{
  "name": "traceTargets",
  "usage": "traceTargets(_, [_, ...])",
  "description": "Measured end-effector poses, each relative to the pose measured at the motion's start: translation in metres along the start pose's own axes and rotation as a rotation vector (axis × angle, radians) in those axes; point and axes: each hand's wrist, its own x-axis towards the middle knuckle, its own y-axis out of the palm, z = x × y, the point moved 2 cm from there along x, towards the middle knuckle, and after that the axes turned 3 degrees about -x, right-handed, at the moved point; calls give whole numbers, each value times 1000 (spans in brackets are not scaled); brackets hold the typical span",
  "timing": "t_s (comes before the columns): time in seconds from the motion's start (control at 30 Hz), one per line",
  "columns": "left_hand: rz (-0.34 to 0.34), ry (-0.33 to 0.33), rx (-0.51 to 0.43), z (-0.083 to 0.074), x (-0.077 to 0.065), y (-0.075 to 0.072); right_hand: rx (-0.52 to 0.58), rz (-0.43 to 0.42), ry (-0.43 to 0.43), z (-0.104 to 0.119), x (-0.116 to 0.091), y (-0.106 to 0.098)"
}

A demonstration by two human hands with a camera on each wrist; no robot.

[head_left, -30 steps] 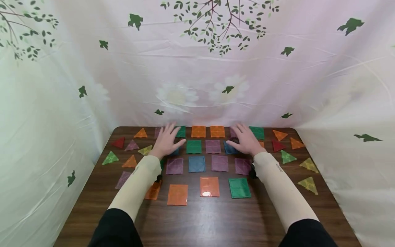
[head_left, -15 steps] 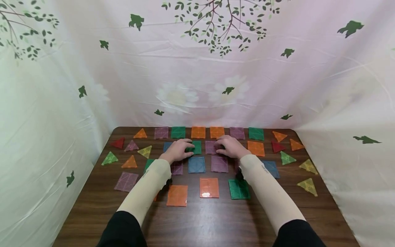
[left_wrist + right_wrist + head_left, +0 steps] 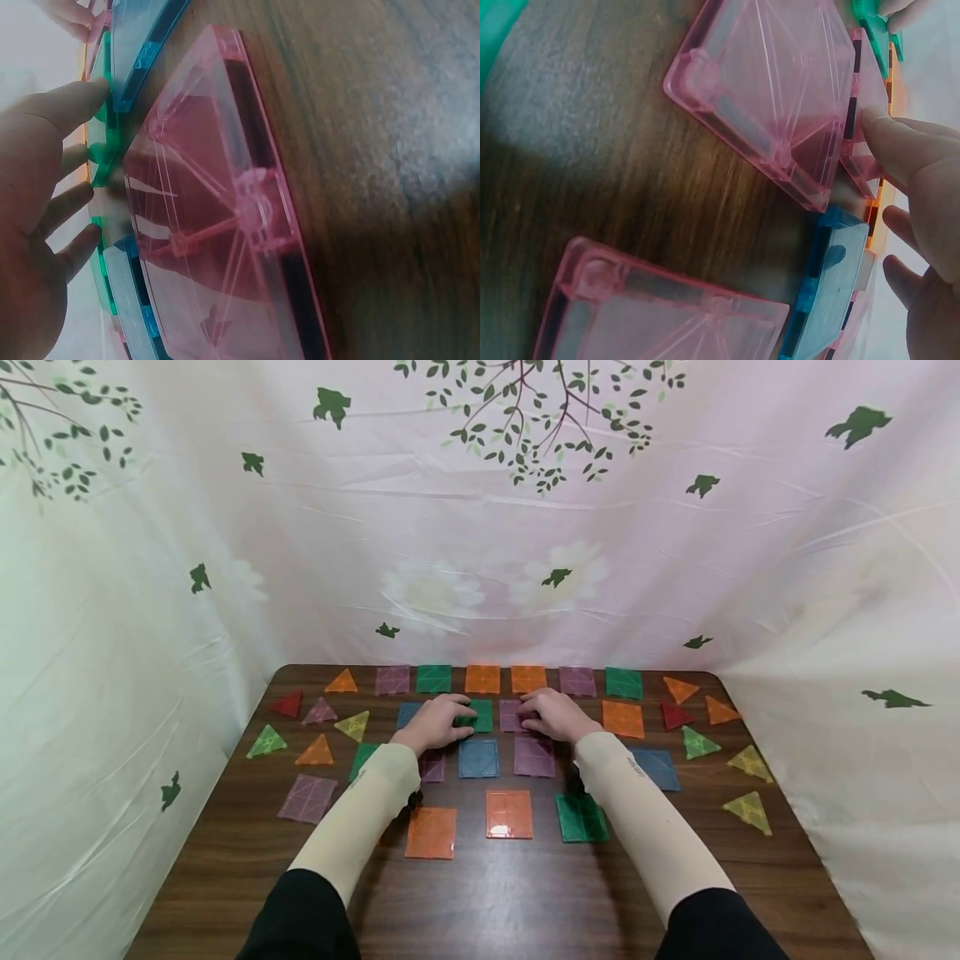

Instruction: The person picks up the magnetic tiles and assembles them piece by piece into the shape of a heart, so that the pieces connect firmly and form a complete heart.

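In the head view my left hand (image 3: 437,722) is over a green square magnetic tile (image 3: 482,716), thumb at its near edge and fingers towards its far edge, gripping it flat on the table. Close by, my right hand (image 3: 558,715) holds a purple square magnetic tile (image 3: 508,716) the same way. The two tiles lie side by side with a narrow gap. The left wrist view shows the thumb against the green tile (image 3: 112,139). In the right wrist view, the thumb rests on the purple tile (image 3: 868,97); the index finger is partly hidden.
In front lie a blue square tile (image 3: 478,758) and a purple square tile (image 3: 534,756). Behind are orange tiles (image 3: 483,679) in a row along a white curtain (image 3: 480,543). Coloured triangles (image 3: 313,752) lie on both sides of the wooden table (image 3: 517,902).
Both hands have come down and inward from their spread position onto the green and purple tiles. The green tile has shifted slightly right, towards the purple one.
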Motion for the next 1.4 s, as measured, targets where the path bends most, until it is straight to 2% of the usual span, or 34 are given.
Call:
traceTargets(0.3, [35, -22, -3, -1, 0, 2, 8, 28, 18, 5, 1, 1])
traceTargets(0.57, [10, -21, -29, -4, -4, -2, 27, 28, 20, 6, 2, 2])
traceTargets(0.67, [9, -2, -21, -7, -7, -4, 40, 19, 23, 6, 2, 3])
traceTargets(0.9, [49, 93, 1, -20, -14, -2, 42, 16, 26, 3, 1, 2])
traceTargets(1.07, [77, 84, 28, -23, -17, 2, 8, 21, 44, 4, -8, -6])
traceTargets(1.23, [63, 37, 69, -18, -20, 1, -2, 103, 86, 7, -19, -12])
traceTargets(1.4, [78, 28, 112, -15, -19, 3, -20, 180, 98, 8, -25, -9])
